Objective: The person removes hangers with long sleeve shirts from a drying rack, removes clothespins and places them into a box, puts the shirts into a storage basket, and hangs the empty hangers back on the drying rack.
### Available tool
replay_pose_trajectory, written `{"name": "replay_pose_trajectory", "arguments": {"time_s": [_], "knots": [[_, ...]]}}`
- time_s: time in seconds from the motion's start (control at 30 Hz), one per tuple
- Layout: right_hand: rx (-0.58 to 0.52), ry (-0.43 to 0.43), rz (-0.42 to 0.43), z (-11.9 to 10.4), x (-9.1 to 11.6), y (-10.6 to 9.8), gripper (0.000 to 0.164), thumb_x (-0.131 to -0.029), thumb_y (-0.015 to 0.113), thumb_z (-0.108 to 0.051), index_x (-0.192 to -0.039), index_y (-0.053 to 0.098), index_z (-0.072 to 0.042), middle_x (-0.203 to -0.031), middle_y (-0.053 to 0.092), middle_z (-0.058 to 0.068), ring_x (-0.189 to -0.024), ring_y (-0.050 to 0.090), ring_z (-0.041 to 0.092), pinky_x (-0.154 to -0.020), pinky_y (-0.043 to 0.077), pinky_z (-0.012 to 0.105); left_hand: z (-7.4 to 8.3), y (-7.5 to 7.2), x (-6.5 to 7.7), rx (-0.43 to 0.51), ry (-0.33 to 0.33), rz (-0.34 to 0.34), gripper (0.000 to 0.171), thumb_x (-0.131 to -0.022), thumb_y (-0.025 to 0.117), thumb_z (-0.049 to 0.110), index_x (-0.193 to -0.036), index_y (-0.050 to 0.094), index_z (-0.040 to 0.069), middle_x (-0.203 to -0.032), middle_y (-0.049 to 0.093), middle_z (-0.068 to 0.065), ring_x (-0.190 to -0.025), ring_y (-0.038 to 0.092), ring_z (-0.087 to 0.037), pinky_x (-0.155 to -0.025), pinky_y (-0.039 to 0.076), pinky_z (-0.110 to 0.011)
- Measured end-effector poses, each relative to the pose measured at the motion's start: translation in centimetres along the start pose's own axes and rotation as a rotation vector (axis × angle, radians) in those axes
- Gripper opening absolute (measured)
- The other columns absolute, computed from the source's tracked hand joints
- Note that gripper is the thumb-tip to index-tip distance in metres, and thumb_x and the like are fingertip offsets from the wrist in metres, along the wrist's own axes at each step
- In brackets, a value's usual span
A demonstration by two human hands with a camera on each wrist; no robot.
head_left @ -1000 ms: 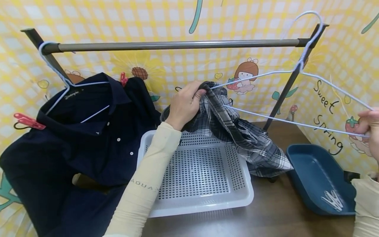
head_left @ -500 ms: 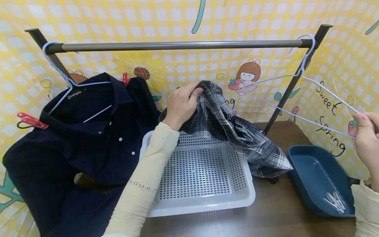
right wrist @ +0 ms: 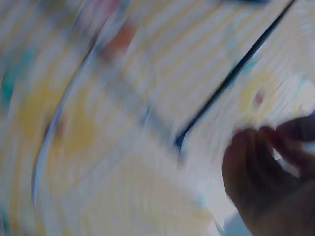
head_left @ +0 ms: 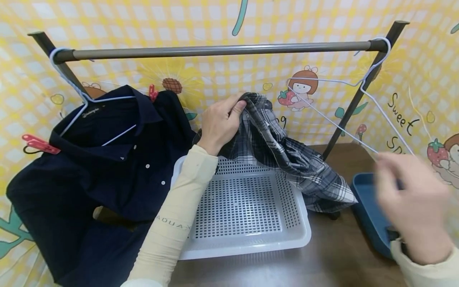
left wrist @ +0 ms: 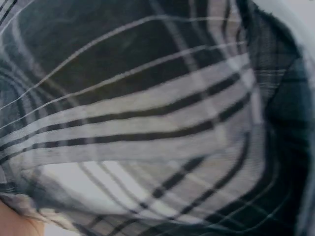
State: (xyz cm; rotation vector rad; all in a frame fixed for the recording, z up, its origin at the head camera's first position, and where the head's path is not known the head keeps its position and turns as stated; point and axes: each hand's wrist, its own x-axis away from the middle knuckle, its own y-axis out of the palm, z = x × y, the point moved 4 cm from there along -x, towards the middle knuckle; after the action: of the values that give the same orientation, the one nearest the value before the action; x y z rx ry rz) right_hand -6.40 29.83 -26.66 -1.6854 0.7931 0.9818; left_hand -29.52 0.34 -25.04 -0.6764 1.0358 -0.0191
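In the head view my left hand point(head_left: 220, 125) grips the collar area of a grey and black plaid shirt point(head_left: 301, 167), its thumb on top of the cloth. The shirt droops to the right over the back of a white perforated basket point(head_left: 247, 247); its cloth point(left wrist: 147, 118) fills the left wrist view. My right hand point(head_left: 412, 203), blurred, holds the lower corner of a pale blue wire hanger point(head_left: 389, 113). The hanger's hook loops over the right end of the rack's bar, and its frame bears no garment. In the right wrist view the fingers point(right wrist: 241, 152) are curled together.
A navy shirt point(head_left: 107, 175) hangs on another hanger point(head_left: 68, 81) at the rack's left, with red clips point(head_left: 41, 144) on it. The metal bar point(head_left: 222, 50) spans the back. Behind my right hand, a blue tray point(head_left: 369, 211) stands on the brown table point(head_left: 333, 255).
My right hand has swung the hanger's near corner down and left, toward me, and the hook has come down over the bar. The plaid shirt has slipped off the hanger and stays in my left hand.
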Motion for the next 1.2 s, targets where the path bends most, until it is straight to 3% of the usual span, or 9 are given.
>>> {"name": "replay_pose_trajectory", "arguments": {"time_s": [0.07,0.2,0.3,0.57,0.7,0.8,0.97,1.1,1.2], "knots": [[-0.089,-0.117,-0.217,-1.6,0.5,2.5,0.035,-0.101,0.057,-0.029,-0.115,0.073,-0.001,-0.087,0.07,0.011,-0.068,0.06,0.025,-0.07,0.046,0.027,0.2,-0.2,-0.1,0.023,0.004,0.013,0.035,-0.106,0.053,0.031,-0.134,0.068,0.016,-0.107,0.075,-0.011,-0.073,0.065,-0.026,-0.062,0.046,-0.041],[-0.158,-0.072,-0.71,-2.5,1.8,7.6,0.05,-0.1,0.066,-0.033,-0.145,0.055,-0.012,-0.076,0.058,-0.006,-0.061,0.048,0.008,-0.056,0.044,0.035,0.5,-0.8,-0.2,0.08,0.021,0.044,0.034,-0.106,0.053,0.028,-0.133,0.069,0.014,-0.117,0.073,-0.008,-0.088,0.07,-0.025,-0.072,0.052,-0.039],[-0.07,0.002,-0.861,-1.6,2.0,9.7,0.052,-0.098,0.068,-0.034,-0.143,0.054,-0.01,-0.073,0.059,-0.003,-0.057,0.05,0.011,-0.051,0.045,0.037,0.4,-1.1,-0.2,0.098,0.026,0.056,0.034,-0.106,0.053,0.027,-0.132,0.07,0.014,-0.119,0.072,-0.007,-0.09,0.071,-0.024,-0.074,0.053,-0.039],[-0.085,0.119,-0.908,1.0,-0.1,10.1,0.02,-0.103,0.061,-0.029,-0.104,0.063,-0.009,-0.07,0.058,0.003,-0.057,0.055,0.018,-0.055,0.046,0.041,-0.3,-1.4,-0.2,0.007,-0.058,-0.026,0.036,-0.106,0.051,0.032,-0.132,0.069,0.015,-0.122,0.071,-0.008,-0.097,0.067,-0.027,-0.075,0.051,-0.043],[-0.105,0.156,-0.685,1.7,-2.5,8.9,0.021,-0.106,0.055,-0.017,-0.115,0.069,-0.004,-0.069,0.066,0.008,-0.043,0.054,0.01,-0.052,0.044,0.037,-0.3,-2.2,-0.8,-0.146,-0.12,-0.068,0.036,-0.105,0.052,0.037,-0.126,0.073,0.016,-0.128,0.059,-0.009,-0.112,0.055,-0.028,-0.073,0.049,-0.046],[-0.202,0.294,-0.538,1.7,-4.6,8.4,0.03,-0.107,0.052,-0.017,-0.131,0.065,-0.004,-0.076,0.071,0.015,-0.042,0.06,0.012,-0.05,0.05,0.035,0.0,-3.0,-1.4,-0.153,-0.194,-0.093,0.034,-0.104,0.055,0.037,-0.123,0.075,0.016,-0.118,0.053,-0.011,-0.098,0.054,-0.028,-0.067,0.045,-0.044],[-0.741,0.582,-0.443,0.7,-7.7,8.8,0.028,-0.109,0.044,-0.019,-0.129,0.061,-0.008,-0.098,0.061,0.01,-0.056,0.071,0.019,-0.044,0.053,0.032,0.4,-4.3,-2.3,0.108,-0.364,-0.047,0.035,-0.106,0.053,0.033,-0.104,0.075,0.006,-0.088,0.058,-0.008,-0.075,0.05,-0.019,-0.07,0.04,-0.032],[-1.271,0.723,-0.4,-0.3,-9.4,9.7,0.019,-0.108,0.044,-0.016,-0.119,0.054,-0.006,-0.106,0.053,0.012,-0.076,0.075,0.03,-0.052,0.057,0.035,-0.2,-4.3,-2.5,0.574,-0.504,-0.066,0.04,-0.107,0.046,0.032,-0.086,0.054,-0.001,-0.076,0.064,-0.01,-0.068,0.063,-0.015,-0.07,0.054,-0.026],[-1.486,0.761,-0.428,-1.1,-10.2,10.1,0.021,-0.106,0.043,-0.023,-0.117,0.047,-0.005,-0.127,0.053,0.014,-0.099,0.071,0.034,-0.07,0.06,0.044,-0.6,-3.8,-2.2,0.956,-0.588,-0.145,0.036,-0.107,0.038,0.033,-0.089,0.041,0.003,-0.1,0.071,-0.019,-0.095,0.073,-0.03,-0.079,0.058,-0.045]]}}
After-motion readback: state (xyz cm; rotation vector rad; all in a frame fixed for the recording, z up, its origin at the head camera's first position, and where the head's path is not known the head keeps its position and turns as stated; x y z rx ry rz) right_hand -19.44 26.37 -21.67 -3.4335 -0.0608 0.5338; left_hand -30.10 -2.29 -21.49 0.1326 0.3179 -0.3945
